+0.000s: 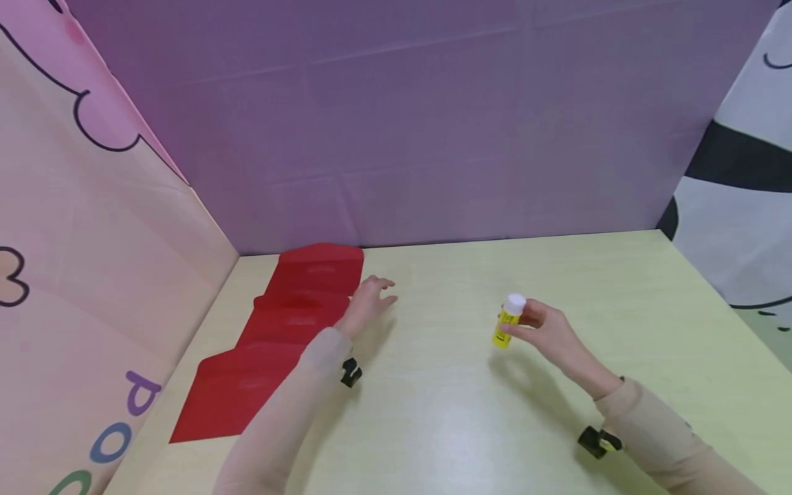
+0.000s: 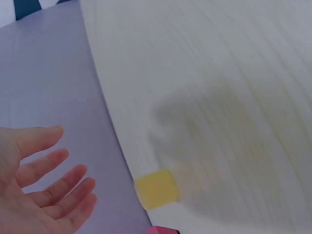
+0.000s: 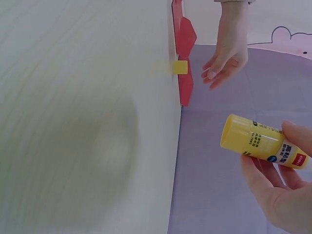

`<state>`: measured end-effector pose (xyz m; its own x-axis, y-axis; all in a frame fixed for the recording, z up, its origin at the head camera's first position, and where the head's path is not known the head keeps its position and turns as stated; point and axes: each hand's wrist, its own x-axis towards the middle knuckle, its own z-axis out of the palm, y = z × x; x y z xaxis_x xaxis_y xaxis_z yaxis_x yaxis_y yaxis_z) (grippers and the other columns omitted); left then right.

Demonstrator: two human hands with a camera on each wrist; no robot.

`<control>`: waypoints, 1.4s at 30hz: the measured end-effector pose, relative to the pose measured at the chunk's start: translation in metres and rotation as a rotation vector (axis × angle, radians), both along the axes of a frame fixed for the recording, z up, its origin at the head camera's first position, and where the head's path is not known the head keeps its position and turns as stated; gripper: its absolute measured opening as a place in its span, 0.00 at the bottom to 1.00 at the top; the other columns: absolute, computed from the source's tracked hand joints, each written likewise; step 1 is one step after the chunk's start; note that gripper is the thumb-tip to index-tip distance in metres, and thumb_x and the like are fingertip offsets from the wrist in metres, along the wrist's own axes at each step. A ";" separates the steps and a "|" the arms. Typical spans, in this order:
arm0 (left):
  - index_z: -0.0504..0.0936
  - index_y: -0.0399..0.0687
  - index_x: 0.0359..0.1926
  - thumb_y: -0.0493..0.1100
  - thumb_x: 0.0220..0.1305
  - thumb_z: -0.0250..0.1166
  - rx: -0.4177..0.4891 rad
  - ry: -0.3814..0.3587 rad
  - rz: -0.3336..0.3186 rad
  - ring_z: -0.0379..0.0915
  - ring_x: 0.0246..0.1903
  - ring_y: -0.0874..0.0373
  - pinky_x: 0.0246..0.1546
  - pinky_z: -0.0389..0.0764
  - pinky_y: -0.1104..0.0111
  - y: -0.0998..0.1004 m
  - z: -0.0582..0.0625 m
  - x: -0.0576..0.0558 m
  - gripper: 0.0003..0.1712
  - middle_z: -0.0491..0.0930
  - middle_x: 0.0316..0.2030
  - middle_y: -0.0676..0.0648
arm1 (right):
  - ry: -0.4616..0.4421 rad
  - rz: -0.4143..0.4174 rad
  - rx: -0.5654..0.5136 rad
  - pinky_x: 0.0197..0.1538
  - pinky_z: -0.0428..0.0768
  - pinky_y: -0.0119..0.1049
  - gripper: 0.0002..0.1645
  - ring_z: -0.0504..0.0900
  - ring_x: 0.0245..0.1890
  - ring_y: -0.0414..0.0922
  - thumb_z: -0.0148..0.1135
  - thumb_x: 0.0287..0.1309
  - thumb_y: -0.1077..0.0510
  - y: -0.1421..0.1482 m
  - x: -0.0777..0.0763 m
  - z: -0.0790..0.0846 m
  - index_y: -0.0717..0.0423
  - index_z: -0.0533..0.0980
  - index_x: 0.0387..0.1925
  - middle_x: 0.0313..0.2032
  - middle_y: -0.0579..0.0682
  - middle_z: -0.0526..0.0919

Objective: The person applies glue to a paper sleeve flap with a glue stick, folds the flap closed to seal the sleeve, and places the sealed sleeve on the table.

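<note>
My right hand holds a yellow glue stick with a white cap between thumb and fingers, raised above the table. In the right wrist view, printed lettering shows along the glue stick, and its yellow base faces the table. My left hand hovers, fingers apart and holding nothing, beside red envelopes at the left. A small yellow block lies near it in the left wrist view; in the head view I cannot make this block out.
The three red envelopes form an overlapping column, flaps toward the back; my left forearm covers part of the nearest one. A purple panel closes the back of the pale table. Printed panels stand left and right.
</note>
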<state>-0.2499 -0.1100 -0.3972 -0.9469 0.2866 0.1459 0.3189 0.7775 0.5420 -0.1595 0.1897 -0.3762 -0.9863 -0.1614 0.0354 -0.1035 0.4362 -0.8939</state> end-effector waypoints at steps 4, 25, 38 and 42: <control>0.77 0.35 0.46 0.37 0.56 0.61 0.085 0.023 -0.029 0.70 0.40 0.46 0.40 0.73 0.62 0.004 0.006 0.009 0.17 0.75 0.40 0.37 | -0.051 0.013 -0.045 0.48 0.75 0.38 0.29 0.75 0.48 0.52 0.61 0.52 0.54 -0.001 0.001 0.003 0.67 0.68 0.52 0.48 0.62 0.75; 0.78 0.40 0.47 0.42 0.58 0.59 0.402 -0.192 -0.183 0.74 0.39 0.57 0.39 0.75 0.72 0.040 0.010 0.064 0.16 0.79 0.42 0.46 | -0.186 0.099 -0.303 0.49 0.72 0.27 0.34 0.75 0.48 0.36 0.61 0.52 0.51 -0.013 0.002 0.009 0.65 0.64 0.56 0.51 0.51 0.76; 0.73 0.34 0.50 0.39 0.61 0.56 0.767 -0.580 -0.213 0.73 0.44 0.46 0.43 0.76 0.63 0.059 0.014 0.085 0.18 0.76 0.45 0.39 | -0.266 0.173 -0.463 0.52 0.70 0.30 0.34 0.73 0.52 0.40 0.60 0.53 0.55 -0.019 0.000 0.004 0.67 0.60 0.58 0.53 0.53 0.74; 0.73 0.33 0.50 0.41 0.61 0.55 0.869 -0.692 -0.208 0.74 0.43 0.48 0.42 0.76 0.62 0.063 0.012 0.088 0.19 0.77 0.44 0.40 | -0.275 0.208 -0.492 0.52 0.70 0.31 0.33 0.72 0.52 0.40 0.58 0.55 0.58 -0.020 -0.001 0.003 0.69 0.59 0.58 0.53 0.52 0.74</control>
<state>-0.1617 -0.0470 -0.3851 -0.8473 0.5050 -0.1645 -0.1806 0.0173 0.9834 -0.1604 0.1699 -0.3729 -0.9194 -0.3812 -0.0967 0.1210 -0.0404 -0.9918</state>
